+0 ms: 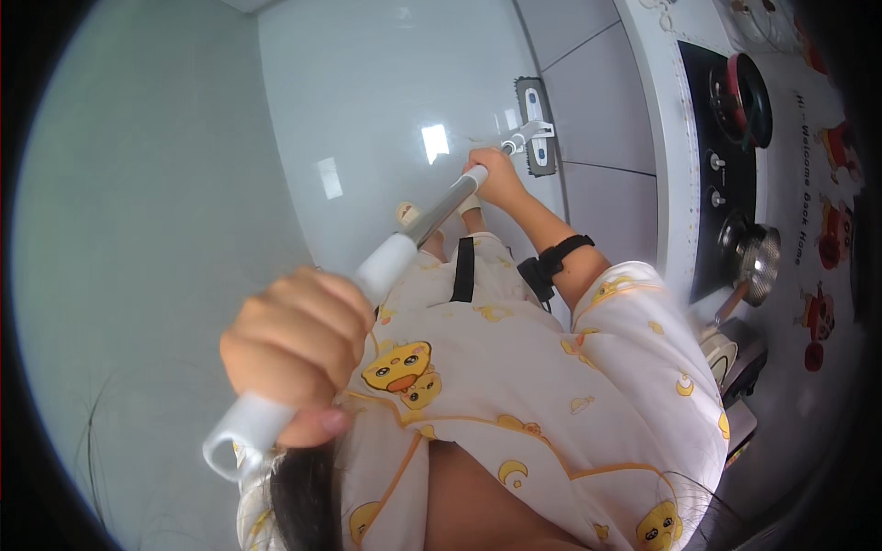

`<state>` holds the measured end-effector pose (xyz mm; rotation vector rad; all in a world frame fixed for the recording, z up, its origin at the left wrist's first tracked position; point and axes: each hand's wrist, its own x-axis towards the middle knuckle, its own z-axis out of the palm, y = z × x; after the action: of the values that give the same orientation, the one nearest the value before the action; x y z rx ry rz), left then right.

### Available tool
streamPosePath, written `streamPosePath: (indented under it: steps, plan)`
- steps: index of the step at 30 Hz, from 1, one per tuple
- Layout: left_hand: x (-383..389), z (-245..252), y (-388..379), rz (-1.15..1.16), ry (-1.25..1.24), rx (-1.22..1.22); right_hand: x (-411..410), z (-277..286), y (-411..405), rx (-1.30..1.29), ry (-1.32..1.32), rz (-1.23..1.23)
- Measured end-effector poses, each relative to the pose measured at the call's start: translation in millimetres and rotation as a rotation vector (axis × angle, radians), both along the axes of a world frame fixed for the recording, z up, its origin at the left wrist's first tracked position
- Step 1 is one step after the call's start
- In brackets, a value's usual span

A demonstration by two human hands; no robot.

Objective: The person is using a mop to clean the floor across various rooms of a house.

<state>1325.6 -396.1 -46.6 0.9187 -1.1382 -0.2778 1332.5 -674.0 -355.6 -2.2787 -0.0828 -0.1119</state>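
A flat mop with a grey fringed pad (544,162) lies on the glossy floor, its long edge along the foot of the cabinets. Its white and metal handle (441,213) slants up towards me. Close to the camera, my left hand (300,337) is wrapped around the handle's white upper grip, just below its hollow end. Farther down the pole, my right hand (493,175) closes around it near the mop head. A black strap with a small device (551,265) is on my right forearm.
Grey cabinet doors (606,103) and a white counter edge (658,138) run along the right. On the black hob (703,158) stand a red-rimmed pan (747,100) and a metal strainer or pan (761,265). A plain wall or panel (158,206) rises on the left.
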Motion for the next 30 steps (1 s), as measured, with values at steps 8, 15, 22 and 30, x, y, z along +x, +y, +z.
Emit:
streamPosePath:
  steps: [8, 15, 22, 30]
  plan:
    - [-21, 31, 37, 0.049, -0.154, 0.119, 57, 20, 51, -0.031, 0.029, 0.350]
    - [-102, -2, 57, 0.728, 0.019, 0.122, 113, 34, 110, -0.306, 0.189, 0.759]
    - [-224, -4, 50, 1.294, 0.322, -0.116, 62, 22, 174, -0.272, 0.228, 1.309]
    - [-286, 92, 55, 1.356, 0.303, 0.126, -22, 78, 206, -0.194, 0.299, 1.611]
